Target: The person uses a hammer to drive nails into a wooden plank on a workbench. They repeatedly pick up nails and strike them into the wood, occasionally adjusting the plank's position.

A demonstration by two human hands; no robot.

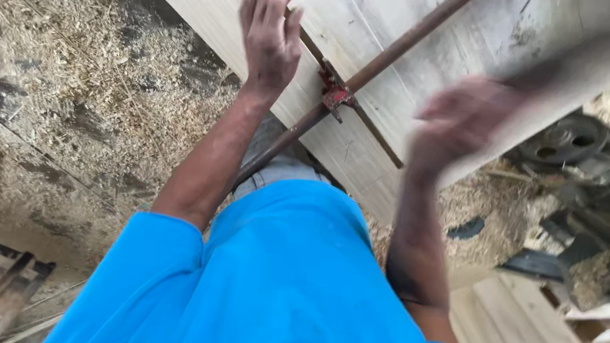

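Head view, near to far. Blue shirt point(286, 289), 6 o'clock, fills the foreground. Right hand point(462, 123), 2 o'clock: blurred, fingers curled at the edge of the pale wooden panel point(475, 31); whether it grips cannot be told. Left hand point(269, 37), 11 o'clock: open, fingers extended, held over the panel beside the rusty bar clamp point(339, 93), contact unclear. Clamp lies diagonally across the panel, red jaw at centre. Floor point(67, 81), 9 o'clock: sawdust and shavings. Dark machine point(586, 191), 3 o'clock.
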